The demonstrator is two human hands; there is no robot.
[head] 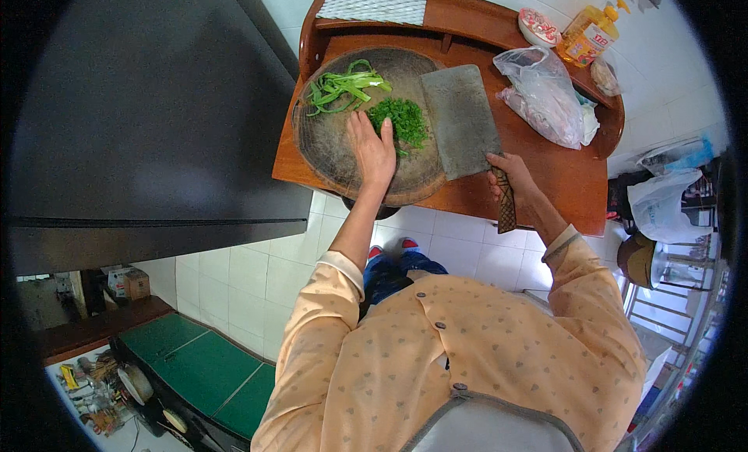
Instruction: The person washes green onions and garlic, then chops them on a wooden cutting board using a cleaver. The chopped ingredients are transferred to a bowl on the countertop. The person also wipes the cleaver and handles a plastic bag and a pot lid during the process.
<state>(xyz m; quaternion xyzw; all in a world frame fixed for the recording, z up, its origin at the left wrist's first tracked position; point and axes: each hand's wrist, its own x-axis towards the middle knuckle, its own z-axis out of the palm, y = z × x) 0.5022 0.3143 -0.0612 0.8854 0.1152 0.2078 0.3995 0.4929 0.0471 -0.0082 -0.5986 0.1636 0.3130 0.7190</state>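
A round wooden chopping board (327,154) lies on a wooden table. Finely chopped green herbs (400,122) form a pile near its middle, and uncut green stalks with leaves (347,86) lie at its upper left. My left hand (374,151) is spread at the lower left edge of the pile, fingers apart, touching or just over the board. My right hand (514,174) grips the patterned handle of a wide cleaver (461,122). The cleaver's blade is turned flat side up, over the board's right edge and the table beside it.
A knotted plastic bag with pale contents (543,101) lies on the table (572,189) at right. A yellow pump bottle (590,34) and a patterned bowl (539,28) stand on the raised back ledge, with white netting (374,2) at left. A large dark cabinet-like surface (158,119) borders the left.
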